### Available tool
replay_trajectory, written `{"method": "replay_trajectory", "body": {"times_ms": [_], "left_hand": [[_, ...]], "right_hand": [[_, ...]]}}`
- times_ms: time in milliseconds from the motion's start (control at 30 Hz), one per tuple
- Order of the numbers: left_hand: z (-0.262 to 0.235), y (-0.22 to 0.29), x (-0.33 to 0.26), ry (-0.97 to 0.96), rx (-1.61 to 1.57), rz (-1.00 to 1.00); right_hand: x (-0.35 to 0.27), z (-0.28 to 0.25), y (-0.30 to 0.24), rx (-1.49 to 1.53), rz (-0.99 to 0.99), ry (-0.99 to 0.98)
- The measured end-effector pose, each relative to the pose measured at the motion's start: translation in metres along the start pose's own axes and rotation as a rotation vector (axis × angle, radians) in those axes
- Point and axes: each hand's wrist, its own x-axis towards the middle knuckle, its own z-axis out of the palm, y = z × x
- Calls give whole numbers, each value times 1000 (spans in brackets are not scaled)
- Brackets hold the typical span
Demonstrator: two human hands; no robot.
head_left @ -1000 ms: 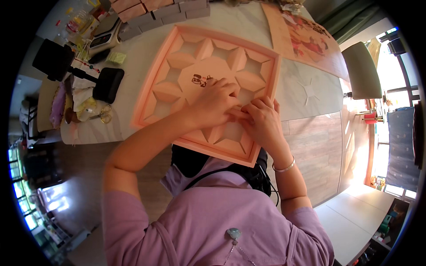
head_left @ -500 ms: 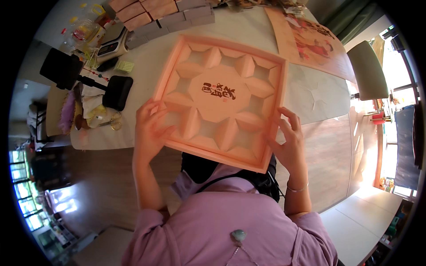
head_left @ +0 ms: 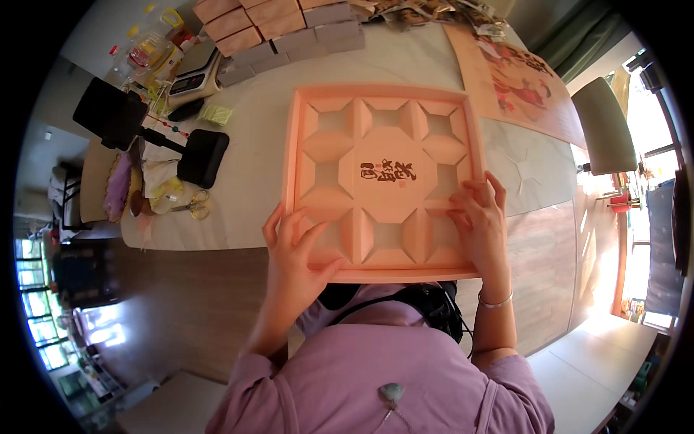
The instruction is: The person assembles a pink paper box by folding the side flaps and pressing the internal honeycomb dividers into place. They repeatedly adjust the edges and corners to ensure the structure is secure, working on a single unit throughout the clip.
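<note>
A square peach-coloured gift box point(head_left: 384, 277) lies before me, its near side at the table's front edge. Inside sits a folded peach card insert point(head_left: 367, 224), with several square wells around a flat octagonal centre bearing dark brush-style characters. My left hand point(head_left: 295, 249) grips the near left corner, fingers over the left wall and thumb over the inner near edge. At the right wall, my right hand point(head_left: 483, 224) has bent fingers reaching over the rim onto the insert. Part of the near right well is hidden by that hand.
Stacked peach and grey boxes point(head_left: 271, 22) stand at the back beside a scale point(head_left: 195, 72). On the left are a black stand point(head_left: 202, 159), scissors point(head_left: 191, 206) and clear bottles point(head_left: 141, 54). A printed peach sheet point(head_left: 520, 87) lies at back right, near a chair point(head_left: 606, 123).
The box has turned counterclockwise, so its sides now run nearly square to me, and it sits slightly farther right. Both hands moved with it; the right fingers now reach further inside.
</note>
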Motion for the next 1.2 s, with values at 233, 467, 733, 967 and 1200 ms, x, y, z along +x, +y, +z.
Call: {"method": "replay_trajectory", "body": {"times_ms": [233,467,733,967,1200], "left_hand": [[-4,-7,25,-115,143,55],[8,-3,107,-238,-5,436],[35,18,197,-742,38,384],[54,0,174,-353,0,511],[-2,-9,137,-337,-183,-3]], "right_hand": [[0,-4,3,2,66,-63],[17,-20,-5,44,-88,-152],[41,4,-22,116,-191,-263],[44,-14,-24,26,71,-191],[42,-2,-23,161,130,-183]]}}
